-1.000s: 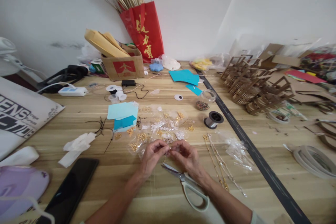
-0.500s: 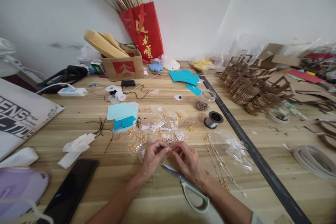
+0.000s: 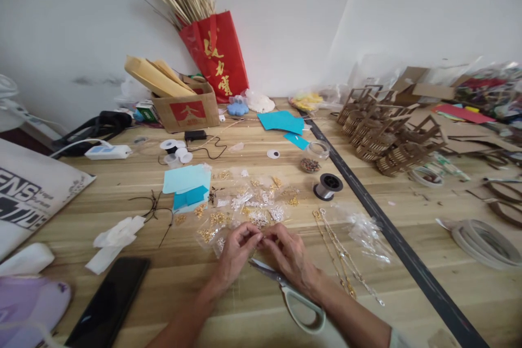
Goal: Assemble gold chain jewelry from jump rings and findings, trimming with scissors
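Note:
My left hand (image 3: 240, 247) and my right hand (image 3: 289, 253) meet fingertip to fingertip above the wooden table. Both are closed in a pinch, and whatever lies between the fingers is too small to make out. Under my right hand and wrist lie scissors (image 3: 302, 310) with a pale green handle, their blades pointing up and left. Just beyond my hands are small clear bags of gold and silver findings (image 3: 248, 206). Gold and silver chains (image 3: 340, 253) stretch along the table to the right of my right hand.
A wire spool (image 3: 328, 187) and a jar of beads (image 3: 310, 165) stand beyond the chains. Crumpled clear plastic (image 3: 369, 234) lies right. A black phone (image 3: 110, 302) rests at the left front. Small brown woven baskets (image 3: 383, 130) stand far right; a red bag (image 3: 220, 60) leans on the wall.
The view has shifted slightly, so the background sits lower and further left. My hands stay together in their pinch, with fingertips a little closer.

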{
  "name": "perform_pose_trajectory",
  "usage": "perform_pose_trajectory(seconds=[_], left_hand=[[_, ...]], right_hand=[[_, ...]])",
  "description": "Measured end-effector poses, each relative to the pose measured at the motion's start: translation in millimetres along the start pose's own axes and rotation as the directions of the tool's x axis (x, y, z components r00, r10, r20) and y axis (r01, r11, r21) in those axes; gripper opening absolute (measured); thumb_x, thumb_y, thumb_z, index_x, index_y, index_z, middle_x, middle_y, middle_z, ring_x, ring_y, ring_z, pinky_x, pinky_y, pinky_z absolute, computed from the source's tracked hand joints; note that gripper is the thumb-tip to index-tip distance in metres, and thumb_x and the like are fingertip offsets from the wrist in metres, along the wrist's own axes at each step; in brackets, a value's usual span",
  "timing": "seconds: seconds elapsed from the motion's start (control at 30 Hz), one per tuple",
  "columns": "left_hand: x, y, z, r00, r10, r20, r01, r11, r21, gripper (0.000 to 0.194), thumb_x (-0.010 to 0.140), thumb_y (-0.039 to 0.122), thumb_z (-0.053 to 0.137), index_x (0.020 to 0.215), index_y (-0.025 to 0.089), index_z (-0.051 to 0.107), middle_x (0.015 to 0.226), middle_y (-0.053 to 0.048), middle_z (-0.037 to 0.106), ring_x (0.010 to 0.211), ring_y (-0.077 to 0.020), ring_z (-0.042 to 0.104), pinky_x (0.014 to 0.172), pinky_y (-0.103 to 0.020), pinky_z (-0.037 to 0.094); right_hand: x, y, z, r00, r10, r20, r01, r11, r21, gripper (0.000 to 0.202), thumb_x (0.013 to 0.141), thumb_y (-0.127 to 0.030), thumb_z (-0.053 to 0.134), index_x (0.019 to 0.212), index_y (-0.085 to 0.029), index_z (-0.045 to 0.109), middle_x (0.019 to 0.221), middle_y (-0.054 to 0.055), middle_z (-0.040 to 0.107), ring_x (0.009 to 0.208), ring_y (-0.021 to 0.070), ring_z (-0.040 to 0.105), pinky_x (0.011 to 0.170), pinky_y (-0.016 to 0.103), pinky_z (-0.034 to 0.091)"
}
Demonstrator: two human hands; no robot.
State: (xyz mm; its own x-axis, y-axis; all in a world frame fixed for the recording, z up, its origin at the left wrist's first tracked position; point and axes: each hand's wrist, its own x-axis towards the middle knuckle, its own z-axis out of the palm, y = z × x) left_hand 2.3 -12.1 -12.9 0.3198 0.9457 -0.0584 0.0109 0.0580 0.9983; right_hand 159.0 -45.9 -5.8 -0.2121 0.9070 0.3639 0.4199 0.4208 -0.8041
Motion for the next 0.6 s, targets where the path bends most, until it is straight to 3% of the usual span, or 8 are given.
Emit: perform_pose_trajectory(seconds=[0.6], left_hand=[[-2.3, 8.5, 2.8, 0.999, 0.030, -0.021, -0.029, 0.998, 0.050, 0.018, 0.074, 0.028, 0.063, 0.063, 0.014, 0.062, 0.063, -0.002, 0.060, 0.064, -0.0148, 0.053, 0.061, -0.023, 0.041]], right_hand=[[-1.4, 8.3, 6.7, 0.998, -0.012, -0.064, 0.012, 1.000, -0.010, 0.009, 0.091, -0.023, 0.052, 0.085, -0.020, 0.057, 0.074, 0.001, 0.055, 0.064, 0.0129, 0.052, 0.059, 0.023, 0.043]])
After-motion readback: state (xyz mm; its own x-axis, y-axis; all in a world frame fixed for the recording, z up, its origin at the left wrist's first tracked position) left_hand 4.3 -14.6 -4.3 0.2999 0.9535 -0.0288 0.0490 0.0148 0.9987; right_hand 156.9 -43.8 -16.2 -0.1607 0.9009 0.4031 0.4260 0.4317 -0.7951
